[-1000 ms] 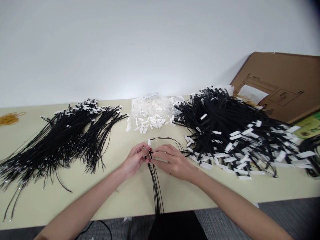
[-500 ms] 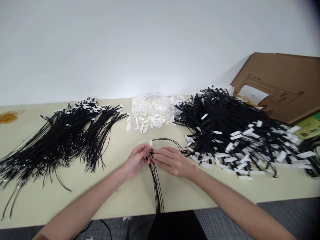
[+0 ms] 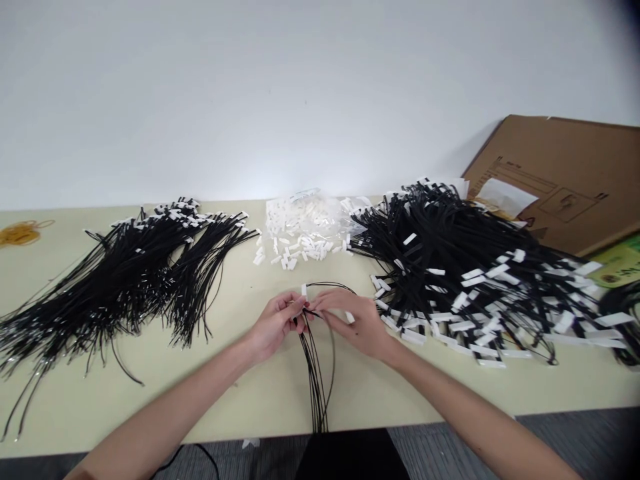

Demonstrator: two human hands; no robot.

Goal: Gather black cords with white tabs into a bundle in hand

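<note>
My left hand (image 3: 274,323) and my right hand (image 3: 356,323) meet at the table's front middle, both pinching a small bunch of thin black cords (image 3: 315,373). The cords loop up behind my fingers and trail down over the table's front edge. A white tag (image 3: 303,290) sticks up above my left fingertips, and another small white tag (image 3: 349,318) shows against my right fingers. A pile of loose white tags (image 3: 300,230) lies just beyond my hands.
A large pile of black cords without tags (image 3: 120,280) spreads over the left of the beige table (image 3: 250,393). A bigger heap of tagged cords (image 3: 465,280) fills the right. A cardboard box (image 3: 565,177) leans at the back right. Yellow rubber bands (image 3: 20,233) lie far left.
My right hand has shifted slightly right and turned, and one cord now hangs in a loop below it. The view has tilted down a little. My left hand stays put.
</note>
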